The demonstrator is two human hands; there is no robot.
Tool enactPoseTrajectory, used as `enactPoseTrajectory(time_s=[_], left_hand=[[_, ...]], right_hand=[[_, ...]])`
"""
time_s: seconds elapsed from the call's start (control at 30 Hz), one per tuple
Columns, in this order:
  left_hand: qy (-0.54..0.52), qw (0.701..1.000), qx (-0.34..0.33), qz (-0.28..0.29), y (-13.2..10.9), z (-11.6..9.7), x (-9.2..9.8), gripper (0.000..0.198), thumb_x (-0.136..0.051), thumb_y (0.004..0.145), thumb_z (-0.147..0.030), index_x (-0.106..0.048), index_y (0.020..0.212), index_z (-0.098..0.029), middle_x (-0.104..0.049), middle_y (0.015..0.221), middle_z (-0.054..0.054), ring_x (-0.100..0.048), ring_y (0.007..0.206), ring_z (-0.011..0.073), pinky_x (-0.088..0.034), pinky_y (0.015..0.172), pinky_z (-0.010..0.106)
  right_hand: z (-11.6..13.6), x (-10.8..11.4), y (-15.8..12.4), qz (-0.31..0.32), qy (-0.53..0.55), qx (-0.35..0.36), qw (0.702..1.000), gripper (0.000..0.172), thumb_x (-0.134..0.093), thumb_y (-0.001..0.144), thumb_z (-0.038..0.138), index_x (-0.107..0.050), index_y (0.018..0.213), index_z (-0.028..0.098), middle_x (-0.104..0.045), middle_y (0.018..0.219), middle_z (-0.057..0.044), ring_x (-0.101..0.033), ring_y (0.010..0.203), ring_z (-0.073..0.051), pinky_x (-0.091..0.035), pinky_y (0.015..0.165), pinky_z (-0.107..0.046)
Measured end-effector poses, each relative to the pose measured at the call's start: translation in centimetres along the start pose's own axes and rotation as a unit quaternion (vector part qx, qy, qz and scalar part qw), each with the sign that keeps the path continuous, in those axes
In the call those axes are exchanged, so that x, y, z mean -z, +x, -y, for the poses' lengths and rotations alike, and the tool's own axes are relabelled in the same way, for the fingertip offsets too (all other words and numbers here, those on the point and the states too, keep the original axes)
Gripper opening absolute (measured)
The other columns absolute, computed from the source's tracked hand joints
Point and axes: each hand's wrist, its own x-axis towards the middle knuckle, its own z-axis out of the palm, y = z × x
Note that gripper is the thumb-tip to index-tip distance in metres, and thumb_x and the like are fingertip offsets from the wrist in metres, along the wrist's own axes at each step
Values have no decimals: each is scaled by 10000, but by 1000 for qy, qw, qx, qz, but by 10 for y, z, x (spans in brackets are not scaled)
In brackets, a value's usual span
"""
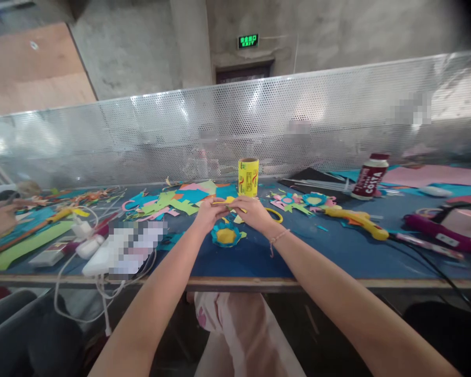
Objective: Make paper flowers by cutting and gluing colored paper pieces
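Observation:
My left hand (212, 212) and my right hand (251, 210) meet over the middle of the table, fingers closed on a small piece of yellow paper (228, 200). Part of the piece is hidden behind the fingers. Just below them on the blue surface lies a paper flower (226, 235) with a yellow centre and blue petals. A yellow cardboard tube (248, 177) stands upright behind my hands. Close to my right wrist is a yellow ring, perhaps a tape roll (273, 215).
Coloured paper scraps (168, 201) spread left of centre. A yellow glue gun (357, 221), a Costa bottle (371, 176) and a purple tool (441, 234) are at the right. A white power strip (102, 261) with cables lies left. Another person's hand (2, 222) is at far left.

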Motion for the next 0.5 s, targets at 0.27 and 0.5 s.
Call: enactPoseTrajectory(time_s=[0.27, 0.5], left_hand=[[-32, 999, 10, -4, 2, 1, 0, 226, -654, 585, -36, -526, 748, -124, -630, 635, 21, -616, 639, 129, -480, 760, 312], [-42, 999, 8, -3, 2, -1, 2, 224, -694, 579, -94, -538, 734, -138, -637, 654, 9, -618, 652, 123, -482, 762, 301]], right_hand=[[-3, 1, -1, 18, -10, 26, 999, 268, -453, 769, 68, -659, 895, 186, -648, 917, -58, -588, 883, -153, -492, 791, -296], [-3, 3, -2, 51, -33, 52, 997, 311, -422, 775, 68, -656, 937, 192, -620, 988, -72, -564, 928, -164, -477, 818, -320]])
